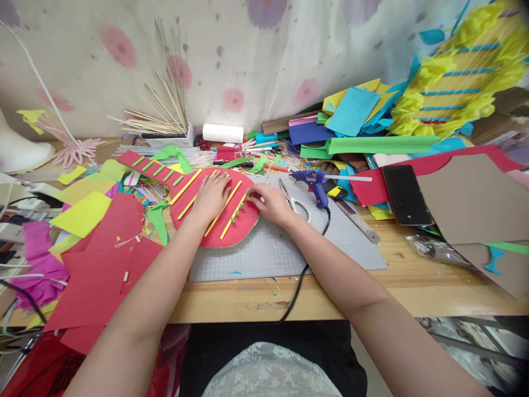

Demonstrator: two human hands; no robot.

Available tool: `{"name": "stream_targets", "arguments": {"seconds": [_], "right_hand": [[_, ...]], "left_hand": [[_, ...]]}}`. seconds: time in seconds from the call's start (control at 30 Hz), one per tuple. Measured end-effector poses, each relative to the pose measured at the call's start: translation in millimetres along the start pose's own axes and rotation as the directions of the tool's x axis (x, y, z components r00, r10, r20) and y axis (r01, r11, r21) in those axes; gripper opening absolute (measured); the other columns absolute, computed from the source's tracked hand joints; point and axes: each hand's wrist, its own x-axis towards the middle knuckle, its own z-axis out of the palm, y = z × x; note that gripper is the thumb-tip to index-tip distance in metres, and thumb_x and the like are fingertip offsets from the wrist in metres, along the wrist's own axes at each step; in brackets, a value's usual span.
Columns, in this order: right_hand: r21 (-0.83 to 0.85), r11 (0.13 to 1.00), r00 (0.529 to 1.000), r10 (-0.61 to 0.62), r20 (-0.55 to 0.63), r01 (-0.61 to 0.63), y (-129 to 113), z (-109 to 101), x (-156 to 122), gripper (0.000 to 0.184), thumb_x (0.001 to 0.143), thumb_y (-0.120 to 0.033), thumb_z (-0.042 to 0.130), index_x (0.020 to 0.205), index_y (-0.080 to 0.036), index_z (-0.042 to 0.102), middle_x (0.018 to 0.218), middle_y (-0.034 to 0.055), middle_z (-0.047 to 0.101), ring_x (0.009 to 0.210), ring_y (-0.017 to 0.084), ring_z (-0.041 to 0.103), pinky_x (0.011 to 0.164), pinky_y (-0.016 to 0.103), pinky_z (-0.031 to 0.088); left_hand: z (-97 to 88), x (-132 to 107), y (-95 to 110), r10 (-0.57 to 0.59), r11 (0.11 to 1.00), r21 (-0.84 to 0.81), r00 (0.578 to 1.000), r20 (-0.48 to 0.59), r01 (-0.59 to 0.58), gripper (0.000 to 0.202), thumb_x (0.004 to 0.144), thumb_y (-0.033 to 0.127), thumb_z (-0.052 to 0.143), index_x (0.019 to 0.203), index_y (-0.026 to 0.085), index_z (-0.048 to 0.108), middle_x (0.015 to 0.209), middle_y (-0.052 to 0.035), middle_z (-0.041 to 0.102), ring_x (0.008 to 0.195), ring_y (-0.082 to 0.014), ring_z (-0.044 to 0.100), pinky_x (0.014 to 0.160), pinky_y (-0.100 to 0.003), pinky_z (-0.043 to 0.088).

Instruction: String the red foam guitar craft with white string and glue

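A red guitar-shaped cutout (248,225) lies on the table and partly on the grey cutting mat (289,256). Yellow strips (185,187) cross its body at a slant, and short green strips (158,170) cross its neck. My left hand (211,196) rests flat on the body, fingers spread, covering parts of the strips. At the body's right side, my right hand (268,203) has its fingertips pinched on a small green piece (247,197). Several similar green pieces (236,214) sit in a row along the rightmost yellow strip.
Right of the cutout are scissors (303,209), a blue glue gun (312,182) with a black cord, a metal ruler (359,221) and a phone (407,196). Red sheets (99,275) pile up on the left. Sticks (161,118) and coloured scraps (353,110) line the back.
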Motion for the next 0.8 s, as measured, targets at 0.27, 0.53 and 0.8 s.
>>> {"name": "stream_targets", "arguments": {"seconds": [0.27, 0.53, 0.8], "right_hand": [[-0.033, 0.999, 0.999, 0.016, 0.040, -0.014, -2.4, -0.6, 1.8, 0.013, 0.082, -0.020, 0.053, 0.092, -0.020, 0.061, 0.092, 0.0067, 0.066, 0.085, 0.019, 0.058, 0.075, 0.032, 0.042], [-0.064, 0.998, 0.998, -0.002, 0.057, 0.005, -4.3, -0.4, 2.9, 0.009, 0.083, -0.020, 0.053, 0.088, -0.019, 0.061, 0.090, 0.0073, 0.065, 0.084, 0.019, 0.057, 0.074, 0.031, 0.041], [-0.088, 0.996, 0.999, -0.007, 0.045, 0.011, -0.4, 3.1, 2.7, 0.006, 0.081, -0.019, 0.055, 0.084, -0.019, 0.060, 0.087, 0.0067, 0.064, 0.084, 0.020, 0.057, 0.072, 0.030, 0.040]], "left_hand": [[-0.1, 0.3, 0.4, 0.000, 1.000, -0.003, 1.000, -0.001, 0.000, 0.041, 0.089, 0.024, 0.035, 0.125, 0.016, 0.053, 0.139, -0.0103, 0.048, 0.133, -0.0252, 0.037, 0.112, -0.047, 0.024], [0.0, 0.0, 0.0, -0.002, 1.000, -0.023, 1.000, 0.002, 0.002, 0.041, 0.090, 0.025, 0.035, 0.125, 0.016, 0.053, 0.138, -0.0111, 0.048, 0.133, -0.0254, 0.036, 0.112, -0.047, 0.023], [1.2, 0.5, 0.4, -0.003, 1.000, 0.006, 1.000, 0.000, 0.003, 0.041, 0.090, 0.026, 0.034, 0.125, 0.016, 0.053, 0.138, -0.0095, 0.049, 0.133, -0.0245, 0.037, 0.112, -0.046, 0.023]]}}
